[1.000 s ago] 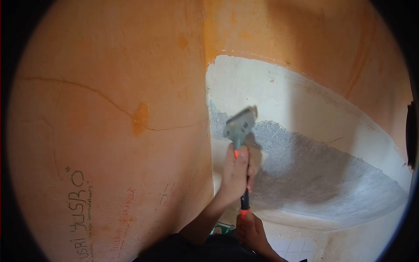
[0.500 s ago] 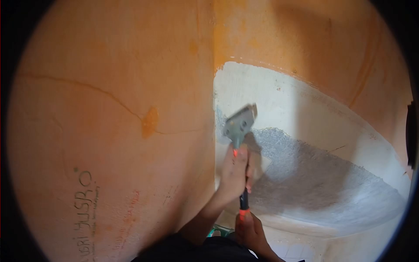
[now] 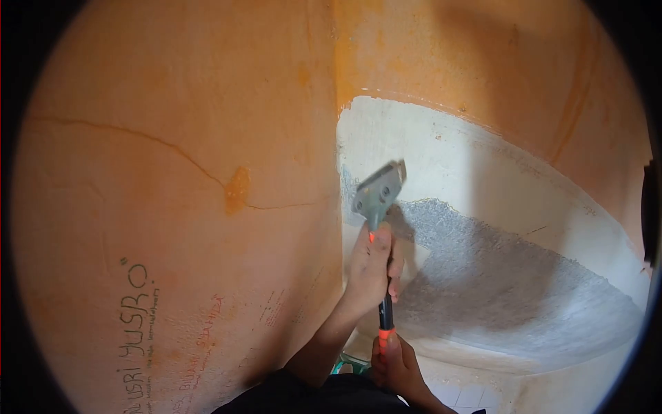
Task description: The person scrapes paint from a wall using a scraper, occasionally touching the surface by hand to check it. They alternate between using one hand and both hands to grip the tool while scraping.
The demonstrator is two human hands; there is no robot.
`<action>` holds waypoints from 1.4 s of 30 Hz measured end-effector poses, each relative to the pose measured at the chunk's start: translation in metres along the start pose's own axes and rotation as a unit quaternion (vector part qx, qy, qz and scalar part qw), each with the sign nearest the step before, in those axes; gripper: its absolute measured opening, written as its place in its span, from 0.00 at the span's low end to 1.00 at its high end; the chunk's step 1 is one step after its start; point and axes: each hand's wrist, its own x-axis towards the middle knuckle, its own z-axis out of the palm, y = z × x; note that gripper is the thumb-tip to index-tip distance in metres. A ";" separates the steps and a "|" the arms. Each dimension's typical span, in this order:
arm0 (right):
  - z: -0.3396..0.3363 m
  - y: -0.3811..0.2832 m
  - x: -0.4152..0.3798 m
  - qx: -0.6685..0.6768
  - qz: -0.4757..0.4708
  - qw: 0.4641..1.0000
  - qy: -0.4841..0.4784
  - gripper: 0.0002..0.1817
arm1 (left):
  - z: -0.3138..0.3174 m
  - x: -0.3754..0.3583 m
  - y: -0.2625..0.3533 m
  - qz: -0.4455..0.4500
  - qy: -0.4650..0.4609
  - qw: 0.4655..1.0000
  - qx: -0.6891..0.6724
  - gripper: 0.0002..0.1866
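Both of my hands hold a wall scraper [image 3: 379,193] with a grey metal head, a blade at its top edge and a black and orange handle. My left hand [image 3: 372,269] is wrapped round the upper handle, just below the head. Lower down, my right hand [image 3: 396,362] grips the orange end. The scraper's head overlaps the white layer [image 3: 414,138] on the right wall, close to the corner. Below the white, rough grey plaster [image 3: 489,276] is exposed.
An orange wall [image 3: 172,90] with a crack and handwriting [image 3: 134,331] rises at left and meets the right wall at a vertical corner. Pale floor tiles [image 3: 469,397] show at the bottom, and a green object [image 3: 355,363] lies partly hidden behind my arms.
The scraper's head has shifted very slightly upward against the white wall. Both hands keep their hold on the handle, and the view has moved a little.
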 end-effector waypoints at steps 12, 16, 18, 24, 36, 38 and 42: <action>0.013 -0.008 0.005 0.031 0.021 0.999 0.000 0.25 | -0.003 0.005 0.007 0.012 0.017 1.000 -0.023 0.15; 0.008 -0.001 -0.001 0.054 0.017 0.998 0.001 0.23 | 0.001 -0.002 -0.001 -0.014 -0.004 1.000 0.016 0.19; 0.011 -0.007 0.009 0.035 0.004 0.999 0.003 0.23 | 0.001 0.001 0.006 -0.023 0.006 0.999 0.029 0.19; 0.009 0.001 0.007 0.043 0.017 0.999 0.012 0.22 | 0.000 0.000 -0.004 0.022 0.021 0.999 -0.010 0.17; 0.015 -0.013 0.018 0.007 -0.038 0.999 -0.001 0.21 | -0.001 0.013 0.018 0.043 0.000 0.998 -0.047 0.18; 0.012 -0.005 0.008 0.024 -0.013 1.000 0.008 0.21 | -0.002 0.008 0.009 0.048 0.001 0.999 -0.026 0.18; 0.015 -0.020 0.016 0.005 -0.027 1.000 0.000 0.21 | -0.002 0.013 0.016 0.030 -0.004 0.999 -0.029 0.18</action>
